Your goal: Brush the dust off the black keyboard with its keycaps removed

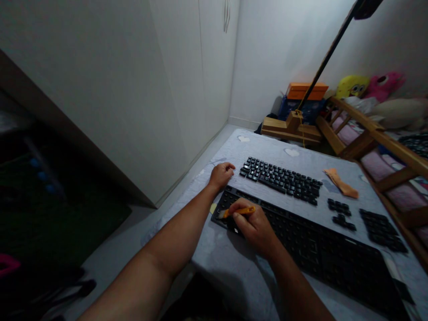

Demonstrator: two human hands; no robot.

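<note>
My right hand (250,223) is closed around the orange handle of a small flat brush (247,210). Its pale bristles touch the left end of a black keyboard base (334,254), whose keycaps are off. Just beyond that end, my left hand (222,175) rests on the cloth with loosely bent fingers and nothing visible in it. Behind the base, loose black keycaps (281,177) lie in keyboard order. Smaller groups of keycaps are to the right, among them the number-pad block (383,229).
A patterned light cloth (230,263) covers the table. An orange-tan cloth strip (341,183) lies behind the keycaps. White cabinet doors (174,89) rise at left. A wooden stand (290,127) with a dark pole is at the back, and a wooden bed rail (377,133) runs along the right.
</note>
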